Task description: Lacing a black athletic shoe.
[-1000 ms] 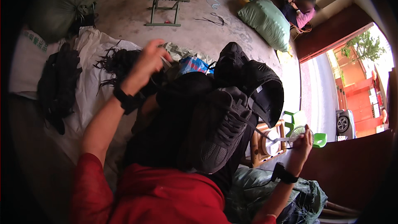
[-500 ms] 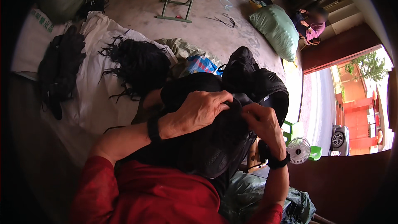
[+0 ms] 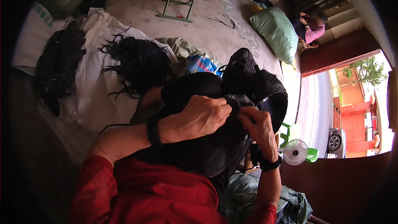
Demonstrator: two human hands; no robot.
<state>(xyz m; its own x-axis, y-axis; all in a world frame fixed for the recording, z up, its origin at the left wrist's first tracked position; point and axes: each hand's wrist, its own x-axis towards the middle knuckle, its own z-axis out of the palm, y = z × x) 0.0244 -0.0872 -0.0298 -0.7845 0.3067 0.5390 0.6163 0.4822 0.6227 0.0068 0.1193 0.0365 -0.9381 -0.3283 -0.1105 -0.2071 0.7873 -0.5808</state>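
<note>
A black backpack [image 3: 215, 151] with mesh padding lies across my lap. My left hand [image 3: 201, 118] is closed, thumb and fingers pinching a dark curved strip [image 3: 234, 106] of it. My right hand [image 3: 260, 126] pinches the same dark material just to the right, fingertips close to the left ones. Exactly which part of the bag they grip is hard to make out, black on black. More black padded bag parts [image 3: 265, 87] stand up beyond my hands.
Left, a white sheet [image 3: 97, 83] bears a heap of black straps [image 3: 139, 64]. Beyond stand a folding stool [image 3: 180, 0] and a stuffed green sack [image 3: 275, 33]. A small fan [image 3: 295, 152] is at right, by an open doorway. Another person [image 3: 313, 27] sits at the far right.
Both hands keep their pinch on the backpack. My right hand has moved slightly left and down, and the dark strip between the hands has turned and shows more plainly.
</note>
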